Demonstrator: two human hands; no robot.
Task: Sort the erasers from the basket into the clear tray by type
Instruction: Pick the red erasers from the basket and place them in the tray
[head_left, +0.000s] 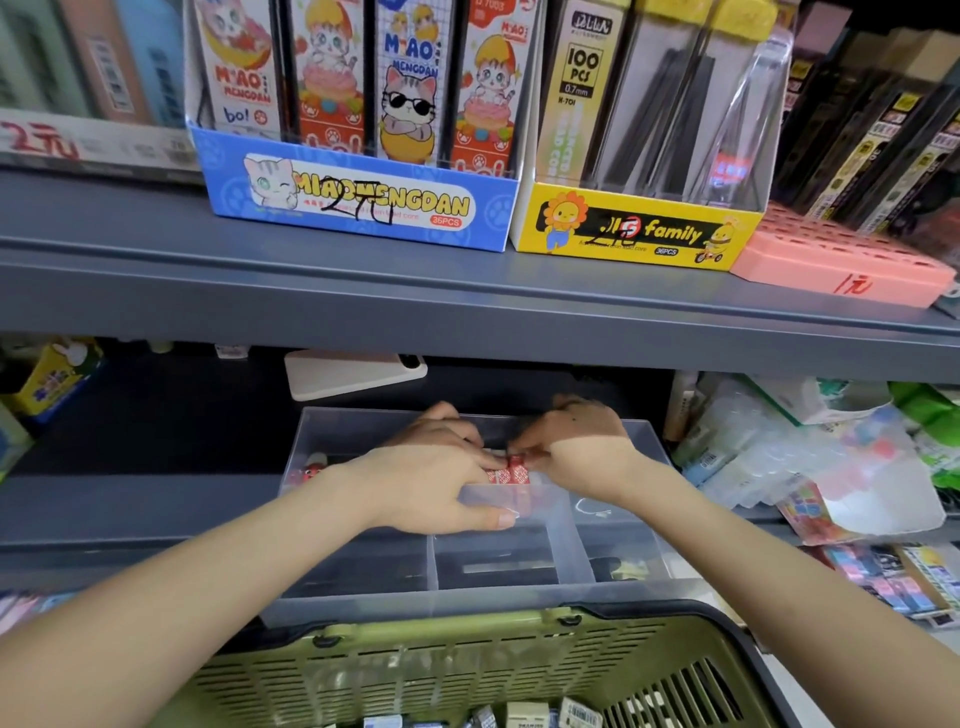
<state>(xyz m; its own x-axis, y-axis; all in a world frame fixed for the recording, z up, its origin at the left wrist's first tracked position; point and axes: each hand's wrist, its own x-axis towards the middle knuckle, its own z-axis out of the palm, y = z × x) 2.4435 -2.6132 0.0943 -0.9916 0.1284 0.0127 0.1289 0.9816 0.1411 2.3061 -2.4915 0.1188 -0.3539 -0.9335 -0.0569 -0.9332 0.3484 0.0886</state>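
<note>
Both bare forearms are stretched forward, hands meeting in the middle. Left hand (441, 480) is palm down, fingers curled over the erasers (508, 474), thumb stuck out below them. Right hand (576, 441) is knuckles up, fingertips pinching the same erasers from the other side.

Clear tray (415, 597): see-through plastic, smooth, faintly cloudy walls and dividers, soft sheen.
Basket (415, 670): olive-green plastic, matt, with slotted walls; the darker rim also looks plastic.
Red erasers (511, 474): printed red and white sleeves, slightly glossy; paper or film, cannot tell.
Shelf (363, 291): grey-blue, smooth and matt, looks like painted metal.
Blue box (358, 208): printed card, light gloss.
Yellow box (623, 228): printed card, glossy.
Clear hood (737, 130): hard see-through plastic, shiny with reflections.
Pink tray (831, 260): matt plastic, gridded top.
Bags (831, 467): thin clear plastic, crinkled, shiny.
</note>
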